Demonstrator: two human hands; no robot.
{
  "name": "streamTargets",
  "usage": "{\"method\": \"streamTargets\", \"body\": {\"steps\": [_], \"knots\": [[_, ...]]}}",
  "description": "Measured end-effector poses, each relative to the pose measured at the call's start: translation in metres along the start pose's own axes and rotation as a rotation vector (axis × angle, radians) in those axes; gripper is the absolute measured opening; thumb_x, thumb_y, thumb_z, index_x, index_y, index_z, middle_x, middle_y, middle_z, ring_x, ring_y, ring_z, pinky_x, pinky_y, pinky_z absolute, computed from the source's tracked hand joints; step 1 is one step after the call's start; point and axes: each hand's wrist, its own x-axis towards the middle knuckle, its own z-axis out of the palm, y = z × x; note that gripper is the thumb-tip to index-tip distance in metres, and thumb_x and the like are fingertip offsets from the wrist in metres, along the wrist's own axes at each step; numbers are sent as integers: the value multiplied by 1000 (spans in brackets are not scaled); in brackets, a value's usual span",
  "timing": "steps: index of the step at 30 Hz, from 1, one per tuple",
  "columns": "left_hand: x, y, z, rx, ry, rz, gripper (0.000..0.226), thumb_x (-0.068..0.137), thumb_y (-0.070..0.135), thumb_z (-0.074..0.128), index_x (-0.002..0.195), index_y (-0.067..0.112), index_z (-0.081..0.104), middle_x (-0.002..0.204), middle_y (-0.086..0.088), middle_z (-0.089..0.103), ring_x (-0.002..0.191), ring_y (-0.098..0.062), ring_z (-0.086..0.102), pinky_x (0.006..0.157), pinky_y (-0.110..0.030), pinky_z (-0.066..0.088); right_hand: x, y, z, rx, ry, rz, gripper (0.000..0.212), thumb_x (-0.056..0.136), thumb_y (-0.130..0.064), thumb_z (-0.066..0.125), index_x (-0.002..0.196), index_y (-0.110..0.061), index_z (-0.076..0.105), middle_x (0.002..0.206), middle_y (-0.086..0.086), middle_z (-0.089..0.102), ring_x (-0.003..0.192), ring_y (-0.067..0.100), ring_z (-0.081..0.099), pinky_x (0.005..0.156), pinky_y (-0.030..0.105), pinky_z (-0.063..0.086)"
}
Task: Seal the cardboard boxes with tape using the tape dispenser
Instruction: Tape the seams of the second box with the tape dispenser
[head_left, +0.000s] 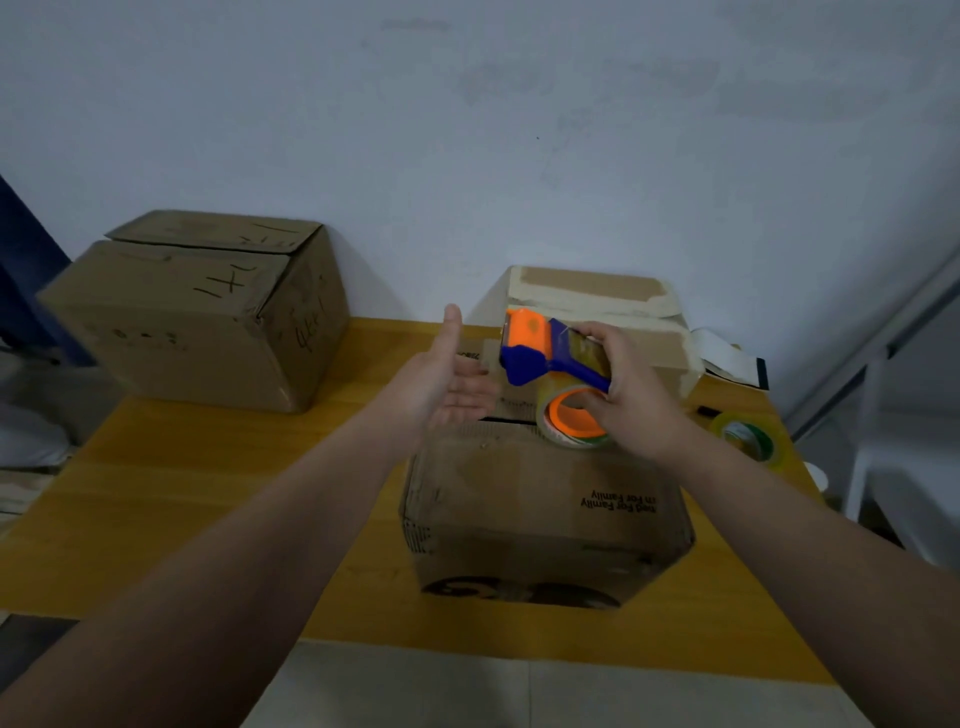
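Left hand (447, 384) open, thumb up, right hand (634, 400) fingers (592, 331) curled, gripping

Tape dispenser (540, 358) blue w/ orange, boxes (540, 514) brown w/ black print, table (208, 499) yellow, wall (467, 130) pale grey.

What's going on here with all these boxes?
A person is taping cardboard boxes. The right hand grips a blue and orange tape dispenser above the nearest box, while the left hand is open beside it. The box behind already carries tape; the far-left box shows none. A spare tape roll lies on the table.
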Motion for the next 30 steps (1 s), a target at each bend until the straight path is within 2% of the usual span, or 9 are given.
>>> {"method": "streamTargets", "body": {"steps": [4,7,9,13,16,19,22,25,30], "knots": [[3,7,3,-33,36,53,43,92,45,52,101,4,63,86,-10,71,71,-15,67,58,-23,53,0,-5,-2,-112,-37,-60,83,81,-8,69,141,-45,24,136,-2,38,120,17,43,95,34,43],[5,9,-1,86,69,151,23,93,23,57,97,2,65,69,-5,65,62,-12,59,52,-19,49,2,-8,-5,-185,-97,-84,83,81,-12,65,142,-48,21,126,0,40,104,17,50,83,32,45],[6,9,-5,201,114,210,18,94,19,56,90,4,66,64,-3,64,58,-9,57,52,-19,48,3,-11,-6,-208,-131,-106,79,79,-24,67,140,-48,22,122,-2,41,97,13,50,75,23,40],[4,12,-13,382,173,272,20,93,20,57,83,6,66,63,-3,63,56,-8,57,52,-18,48,4,-18,-5,-175,-174,-106,79,73,-64,63,141,-45,27,119,-7,42,104,7,44,81,11,32],[1,15,-21,421,177,280,19,92,19,57,82,4,65,62,-2,61,52,-5,56,47,-15,45,9,-30,-5,-181,-193,-108,85,67,-73,54,143,-43,30,112,-12,43,97,2,45,77,13,37],[-5,15,-55,290,253,217,17,91,16,59,86,1,65,69,-7,59,57,-11,54,47,-16,46,6,-28,-26,-298,-174,-122,87,66,-73,52,143,-37,35,107,-11,44,94,7,48,77,23,43],[-8,3,-85,242,318,140,18,92,15,58,84,0,63,67,-6,55,56,-13,49,43,-16,44,2,-22,-45,-419,-177,-59,81,72,-63,59,143,-31,38,110,-5,46,96,14,51,82,35,47],[-2,-13,-83,234,383,134,21,94,19,56,79,4,59,69,-7,50,59,-16,46,52,-25,41,9,-28,-38,-547,-257,-73,73,80,-55,62,144,-31,36,117,-2,47,100,17,52,83,37,49],[5,-33,-81,335,466,171,32,89,40,62,75,14,48,65,-3,39,57,-19,38,68,-39,42,19,-31,-28,-574,-278,-54,64,86,-52,56,144,-32,36,115,1,50,97,19,52,83,39,46]]}}
